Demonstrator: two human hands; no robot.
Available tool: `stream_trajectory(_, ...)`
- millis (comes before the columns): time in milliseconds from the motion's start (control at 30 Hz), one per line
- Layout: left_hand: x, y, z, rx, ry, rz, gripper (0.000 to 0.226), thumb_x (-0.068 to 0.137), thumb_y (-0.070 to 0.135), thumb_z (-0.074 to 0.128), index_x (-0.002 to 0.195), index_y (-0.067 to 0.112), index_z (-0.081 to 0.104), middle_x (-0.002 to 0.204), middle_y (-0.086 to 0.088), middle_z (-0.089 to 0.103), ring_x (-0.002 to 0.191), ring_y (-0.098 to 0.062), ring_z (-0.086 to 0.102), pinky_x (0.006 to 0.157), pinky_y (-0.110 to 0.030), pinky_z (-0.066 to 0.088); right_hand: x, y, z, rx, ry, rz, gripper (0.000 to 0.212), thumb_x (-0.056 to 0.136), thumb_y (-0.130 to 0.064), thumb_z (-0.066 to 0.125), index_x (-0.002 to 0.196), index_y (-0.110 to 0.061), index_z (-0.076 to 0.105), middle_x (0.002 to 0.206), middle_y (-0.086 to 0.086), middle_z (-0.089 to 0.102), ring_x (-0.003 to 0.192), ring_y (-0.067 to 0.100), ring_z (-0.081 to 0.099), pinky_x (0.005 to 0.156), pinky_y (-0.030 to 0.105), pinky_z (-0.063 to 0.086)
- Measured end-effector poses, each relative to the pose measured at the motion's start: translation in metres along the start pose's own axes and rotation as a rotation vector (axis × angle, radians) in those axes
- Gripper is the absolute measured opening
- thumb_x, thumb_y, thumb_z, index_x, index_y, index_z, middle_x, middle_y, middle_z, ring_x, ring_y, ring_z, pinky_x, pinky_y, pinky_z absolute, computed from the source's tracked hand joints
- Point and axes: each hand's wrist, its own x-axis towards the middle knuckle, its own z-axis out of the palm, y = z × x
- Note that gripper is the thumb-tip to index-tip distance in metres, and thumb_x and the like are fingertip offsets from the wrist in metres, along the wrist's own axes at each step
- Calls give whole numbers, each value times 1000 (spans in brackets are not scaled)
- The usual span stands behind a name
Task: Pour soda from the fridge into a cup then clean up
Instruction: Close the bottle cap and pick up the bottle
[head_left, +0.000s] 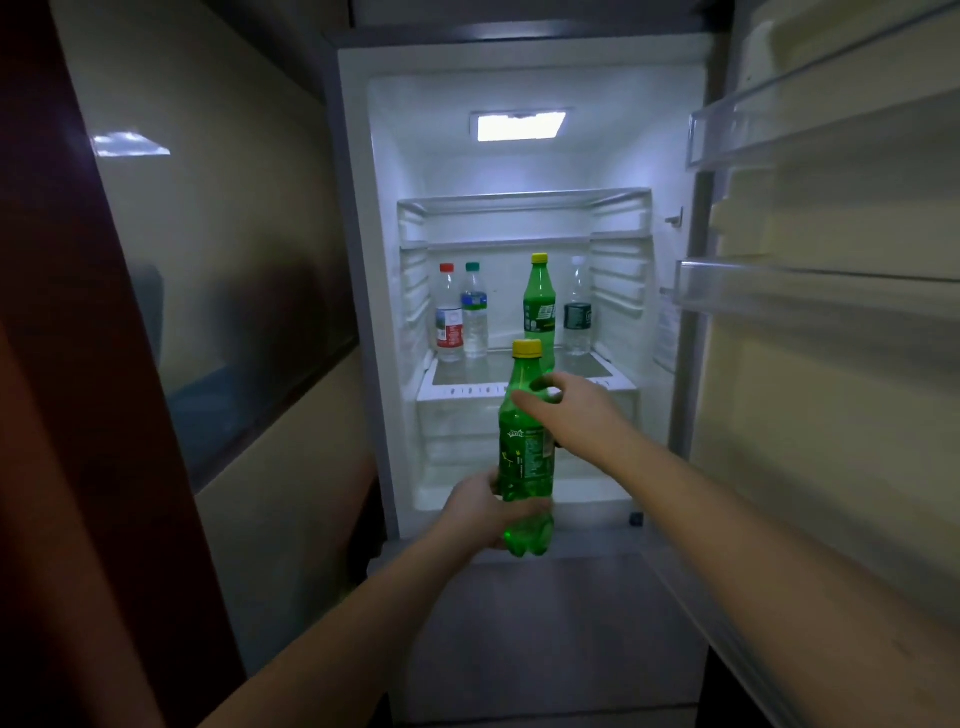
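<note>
Evidently both hands clamped the green plastic yellow-capped soda bottle (525, 447) — left hand (485, 512) low, right hand (571, 410) high — best kept upright, unshaken.

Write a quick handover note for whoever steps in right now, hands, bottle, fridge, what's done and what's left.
Left hand: gripping the lower body of the green soda bottle, capped, upright, outside the fridge.
Right hand: at the bottle's shoulder, grip unclear.
Fridge door open; another green bottle and three clear ones on the shelf.
Done: soda taken out.
Left: close fridge, find cup (not in view), pour, clean up.
</note>
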Motion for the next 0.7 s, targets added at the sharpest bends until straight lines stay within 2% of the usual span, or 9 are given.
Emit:
stream_trajectory(100, 21, -6, -10, -8, 27, 25, 30, 70, 35, 85, 93, 35, 65, 100, 9, 71, 86, -18, 72, 73, -45, 61, 20, -2, 8, -26, 10, 6, 53, 85, -55, 61, 126, -22, 54, 92, -9, 59, 80, 8, 64, 67, 29, 54)
stream_trajectory(200, 38, -7, -17, -22, 61, 57, 51, 62, 43, 86, 106, 30, 65, 103, 11, 70, 90, -14, 70, 79, -45, 60, 40, -5, 16, -38, 32, -8, 58, 84, -56, 61, 130, -22, 53, 111, 0, 64, 83, 9, 63, 68, 28, 54)
stream_trajectory(267, 52, -4, -22, -31, 77, 74, 58, 62, 41, 87, 112, 26, 63, 103, 9, 70, 91, -13, 70, 78, -45, 60, 56, -4, 20, -16, 46, -24, 56, 84, -56, 62, 128, -23, 54, 115, 0, 65, 85, 8, 63, 70, 29, 55)
stream_trajectory(400, 86, 3, -34, -1, 119, 108, 57, 62, 43, 85, 112, 29, 61, 101, 9, 70, 89, -13, 69, 75, -45, 60, 89, 2, 27, 39, 107, -50, 56, 83, -57, 62, 127, -23, 54, 119, 1, 64, 85, 7, 62, 60, 21, 48)
stream_trajectory(467, 105, 8, -39, 20, 145, 117, 50, 67, 40, 84, 110, 31, 60, 100, 13, 68, 91, -11, 67, 78, -43, 60, 107, 7, 30, 83, 133, -66, 55, 83, -57, 61, 125, -23, 54, 117, -1, 64, 89, 9, 62, 61, 22, 48)
stream_trajectory(600, 145, 18, -47, 22, 178, 134, 45, 70, 33, 85, 107, 34, 59, 98, 12, 69, 91, -12, 68, 81, -43, 59, 146, 12, 31, 137, 147, -112, 54, 84, -57, 61, 125, -22, 53, 112, -4, 62, 84, 3, 60, 59, 18, 45)
stream_trajectory(700, 177, 28, -53, 48, 220, 171, 45, 71, 30, 84, 111, 29, 63, 102, 8, 72, 90, -10, 67, 82, -37, 58, 181, 14, 30, 147, 175, -143, 56, 83, -60, 60, 124, -23, 52, 116, -5, 60, 92, 10, 60, 62, 21, 45)
